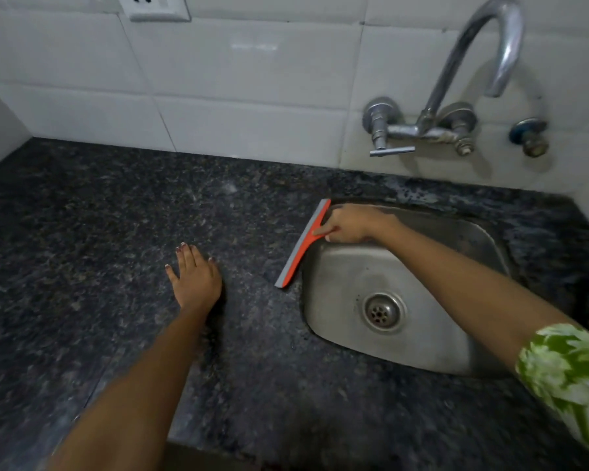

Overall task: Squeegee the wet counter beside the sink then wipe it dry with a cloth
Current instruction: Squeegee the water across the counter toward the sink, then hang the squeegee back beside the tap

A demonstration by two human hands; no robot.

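Partly hidden squeegee handle in right hand grip; left hand flat, empty, on counter.

Dark speckled counter under flat left hand, squeegee.

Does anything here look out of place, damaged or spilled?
Nothing stands out. The right hand holds the squeegee at the sink edge; the left hand lies flat on the counter. No cloth is visible.
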